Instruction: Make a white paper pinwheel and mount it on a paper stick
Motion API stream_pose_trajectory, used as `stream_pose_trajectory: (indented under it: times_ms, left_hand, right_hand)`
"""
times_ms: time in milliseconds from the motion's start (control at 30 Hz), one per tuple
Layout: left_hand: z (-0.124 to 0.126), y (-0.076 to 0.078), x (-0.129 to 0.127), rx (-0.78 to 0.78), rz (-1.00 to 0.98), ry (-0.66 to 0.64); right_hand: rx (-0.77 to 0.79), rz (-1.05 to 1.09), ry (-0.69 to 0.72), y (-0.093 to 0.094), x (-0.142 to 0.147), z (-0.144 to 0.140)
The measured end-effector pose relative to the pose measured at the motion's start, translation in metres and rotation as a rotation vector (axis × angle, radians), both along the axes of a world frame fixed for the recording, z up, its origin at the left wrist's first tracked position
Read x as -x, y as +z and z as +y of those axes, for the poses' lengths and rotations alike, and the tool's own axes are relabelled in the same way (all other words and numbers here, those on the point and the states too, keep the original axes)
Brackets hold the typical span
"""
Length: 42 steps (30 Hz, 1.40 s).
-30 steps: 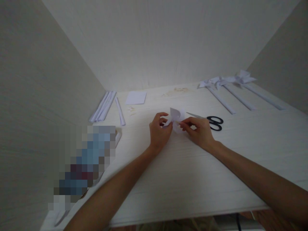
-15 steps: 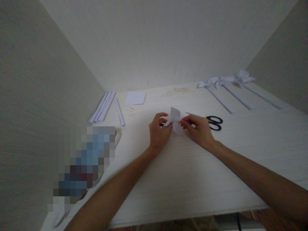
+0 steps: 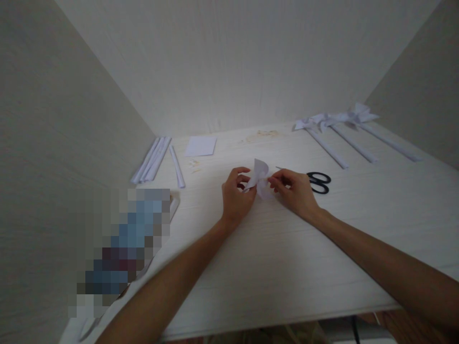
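Observation:
A white paper pinwheel (image 3: 261,173) with curled blades is held just above the table in front of me. My left hand (image 3: 238,193) grips it from the left, thumb and fingers closed on its lower blade. From the right, my right hand (image 3: 292,188) pinches with thumb and forefinger close to the pinwheel's centre. Whatever is between those fingertips is too small to make out. Black-handled scissors (image 3: 319,183) lie just behind my right hand, their blades partly hidden by it.
Three finished-looking paper pinwheels on rolled sticks (image 3: 326,148) lie at the back right. Several rolled paper sticks (image 3: 153,160), one separate stick (image 3: 177,167) and a square paper sheet (image 3: 201,146) lie at the back left. Small tan bits (image 3: 267,134) are scattered near the wall. A blurred-out object (image 3: 132,239) lies at left.
My right fingertips have come close against the pinwheel's centre; a short pale strip visible between them before is now hidden. The left hand keeps its hold.

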<state>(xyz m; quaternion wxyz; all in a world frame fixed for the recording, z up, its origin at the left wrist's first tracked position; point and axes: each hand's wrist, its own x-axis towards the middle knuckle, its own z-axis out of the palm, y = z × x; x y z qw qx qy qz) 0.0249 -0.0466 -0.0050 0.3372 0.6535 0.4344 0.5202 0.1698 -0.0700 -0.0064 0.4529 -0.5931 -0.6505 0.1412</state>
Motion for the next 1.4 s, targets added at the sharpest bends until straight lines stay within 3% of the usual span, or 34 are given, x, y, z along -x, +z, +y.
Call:
stream_pose_trajectory:
  times_ms: [300,700,900,1133,1400]
  left_hand:
    - [0.0012,0.0000,0.0002,0.012,-0.003,0.019]
    - [0.0013,0.0008,-0.0015,0.037,-0.015,0.007]
    - [0.0015,-0.0004,-0.0003,0.024,-0.002,0.003]
    - [0.0010,0.0014,-0.0014,0.051,-0.026,-0.004]
    - [0.0029,0.0018,-0.0016,0.169,-0.069,-0.071]
  right_hand:
    - [-0.028,0.038,0.082,0.0007,-0.0010,0.0003]
    - [-0.111,-0.089,0.065,-0.0006,-0.0010,-0.0011]
    - [-0.094,-0.025,0.080,-0.0004,-0.0010,-0.0001]
    - [-0.054,-0.096,0.039,0.0001,-0.0012,0.0000]
    - [0.086,-0.032,-0.004,-0.0016,-0.0012,0.0060]
